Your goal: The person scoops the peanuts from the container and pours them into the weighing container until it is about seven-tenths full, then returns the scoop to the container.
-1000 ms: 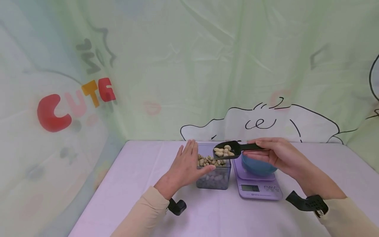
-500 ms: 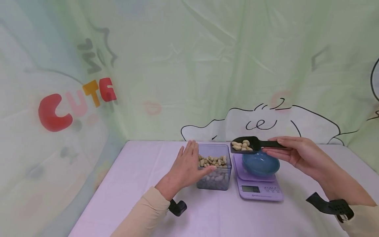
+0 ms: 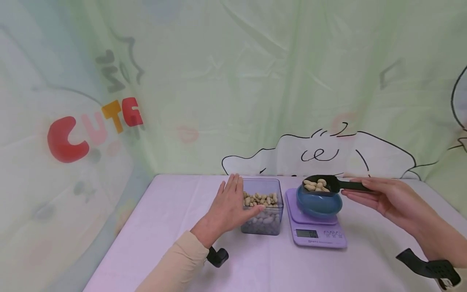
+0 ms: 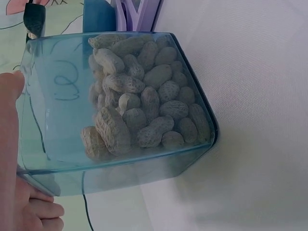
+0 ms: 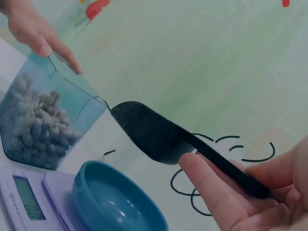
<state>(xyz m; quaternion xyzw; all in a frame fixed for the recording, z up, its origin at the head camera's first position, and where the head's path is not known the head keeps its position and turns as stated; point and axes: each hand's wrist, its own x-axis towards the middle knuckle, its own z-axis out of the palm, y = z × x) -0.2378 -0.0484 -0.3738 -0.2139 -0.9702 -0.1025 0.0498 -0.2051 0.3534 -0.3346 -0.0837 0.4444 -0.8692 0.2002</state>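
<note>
Over there the right hand (image 3: 394, 198) grips the black scoop (image 3: 333, 184) by its handle, carrying a few peanuts (image 3: 316, 185) apparently over the blue bowl (image 3: 319, 206) on the purple scale (image 3: 322, 240). The left hand (image 3: 226, 207), fingers straight, touches the clear tub (image 3: 260, 228). I'd call this bringing 1 scoopful across; next calls for a gentle tilt, keeping inside the rim.

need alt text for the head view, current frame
A right hand holds a black scoop of peanuts above the far side of a blue bowl on a purple digital scale. The outstretched left hand touches a translucent box of more peanuts left of the scale, on a pale table.
</note>
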